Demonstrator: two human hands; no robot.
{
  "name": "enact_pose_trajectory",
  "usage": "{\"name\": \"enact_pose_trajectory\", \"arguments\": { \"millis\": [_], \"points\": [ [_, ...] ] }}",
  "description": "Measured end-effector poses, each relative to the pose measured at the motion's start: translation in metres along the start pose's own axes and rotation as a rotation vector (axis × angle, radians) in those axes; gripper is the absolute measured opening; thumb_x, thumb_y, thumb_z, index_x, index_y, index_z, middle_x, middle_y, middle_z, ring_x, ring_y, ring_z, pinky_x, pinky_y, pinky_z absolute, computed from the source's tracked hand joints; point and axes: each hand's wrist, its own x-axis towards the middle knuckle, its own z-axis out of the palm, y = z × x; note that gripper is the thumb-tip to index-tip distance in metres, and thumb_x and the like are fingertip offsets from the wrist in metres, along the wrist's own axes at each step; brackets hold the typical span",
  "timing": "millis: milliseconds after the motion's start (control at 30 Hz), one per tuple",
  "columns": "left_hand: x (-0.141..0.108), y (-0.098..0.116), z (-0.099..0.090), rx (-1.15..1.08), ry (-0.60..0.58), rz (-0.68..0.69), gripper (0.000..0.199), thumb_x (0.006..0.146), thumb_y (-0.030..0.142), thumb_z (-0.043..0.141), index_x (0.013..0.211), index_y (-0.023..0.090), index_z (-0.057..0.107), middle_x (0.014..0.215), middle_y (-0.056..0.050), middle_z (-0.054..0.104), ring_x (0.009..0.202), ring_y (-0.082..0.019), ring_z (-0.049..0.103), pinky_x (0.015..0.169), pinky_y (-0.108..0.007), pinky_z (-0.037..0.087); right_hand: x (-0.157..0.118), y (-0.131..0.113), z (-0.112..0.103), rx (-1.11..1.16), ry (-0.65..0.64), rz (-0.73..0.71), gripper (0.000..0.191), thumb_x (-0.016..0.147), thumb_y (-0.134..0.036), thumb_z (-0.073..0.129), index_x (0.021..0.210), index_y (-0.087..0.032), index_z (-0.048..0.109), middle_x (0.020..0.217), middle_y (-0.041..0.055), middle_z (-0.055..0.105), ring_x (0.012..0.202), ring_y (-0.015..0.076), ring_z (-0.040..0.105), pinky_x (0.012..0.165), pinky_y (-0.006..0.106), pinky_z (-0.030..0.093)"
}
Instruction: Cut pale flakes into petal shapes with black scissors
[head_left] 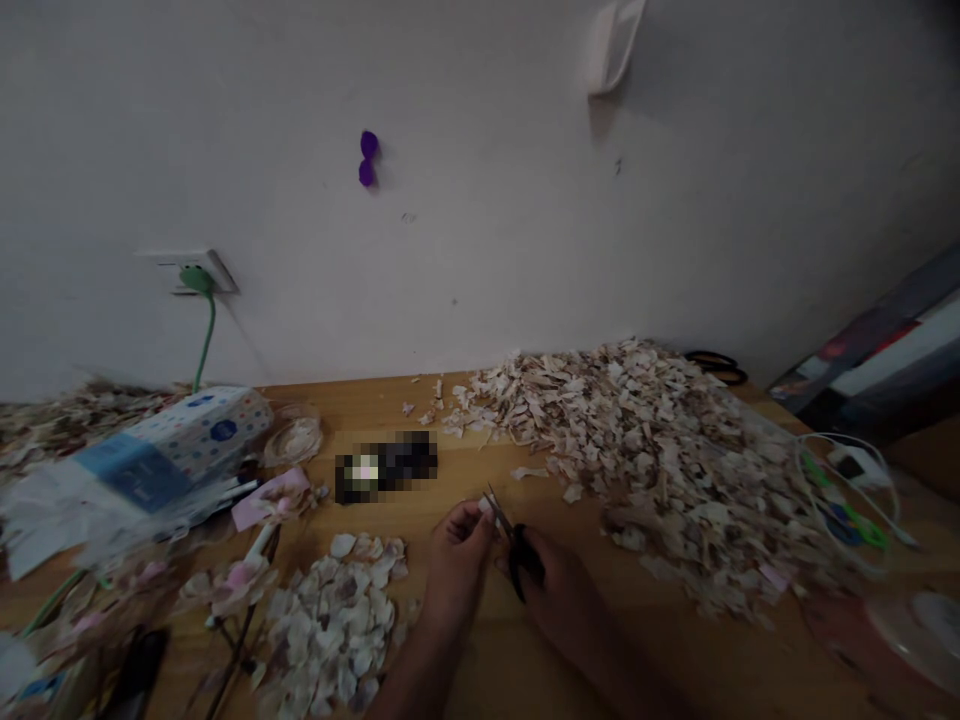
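Note:
My left hand [459, 556] pinches a small pale petal-like piece [486, 506] near the table's middle. Black-handled scissors [518, 556] are in my right hand [561, 592], their blades pointing up and left beside the piece. Left of my left hand lies a pile of pale, rounded petal-like pieces [337, 625]. A much larger heap of dry, pale scraps [637, 430] spreads across the right side of the wooden table [465, 455].
A tissue pack [180, 440], a pink flower on a stem [240, 580] and a coiled clear roll [294, 438] are at the left. A blurred dark object [390, 466] lies mid-table. White cable [896, 480] and a second pair of scissors [716, 368] are at the right.

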Motion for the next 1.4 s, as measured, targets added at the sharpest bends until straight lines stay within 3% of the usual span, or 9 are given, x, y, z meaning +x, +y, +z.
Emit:
{"name": "enact_pose_trajectory", "arguments": {
  "millis": [533,833,1267,1400],
  "points": [
    [0.006,0.015,-0.005,0.110,-0.085,-0.010,0.031,0.063,0.041,0.080,0.069,0.014,0.067,0.061,0.001,0.061,0.055,-0.009,0.051,0.056,-0.019,0.039,0.000,-0.001,-0.002,0.011,-0.016,0.004,0.018,0.083,-0.037,0.054,0.090,-0.022,0.061,0.087,0.0055,0.070,0.078,0.0213,0.064,0.070,0.028,0.045],
    [0.006,0.012,-0.003,0.030,-0.083,0.000,0.030,0.067,0.043,0.077,0.074,0.015,0.067,0.068,-0.001,0.064,0.062,-0.011,0.055,0.062,-0.021,0.043,-0.001,-0.002,-0.002,0.028,-0.011,-0.010,0.016,0.083,-0.032,0.052,0.090,-0.022,0.061,0.088,0.0062,0.070,0.082,0.0219,0.065,0.074,0.029,0.046],
    [0.013,0.023,-0.016,0.309,-0.131,0.075,0.032,0.067,0.046,0.075,0.071,0.015,0.068,0.059,0.000,0.060,0.053,-0.010,0.049,0.052,-0.020,0.036,0.000,0.000,-0.005,-0.042,-0.037,-0.020,0.023,0.082,-0.036,0.053,0.096,-0.021,0.063,0.089,0.0063,0.070,0.082,0.0223,0.065,0.074,0.030,0.046],
    [0.013,0.030,-0.016,0.302,-0.170,0.056,0.032,0.066,0.046,0.076,0.068,0.015,0.068,0.057,0.000,0.059,0.053,-0.010,0.048,0.052,-0.020,0.036,0.000,0.000,-0.006,-0.026,-0.049,-0.016,0.022,0.082,-0.038,0.053,0.092,-0.021,0.064,0.085,0.0058,0.070,0.080,0.0222,0.065,0.073,0.030,0.046]
  ]
}}
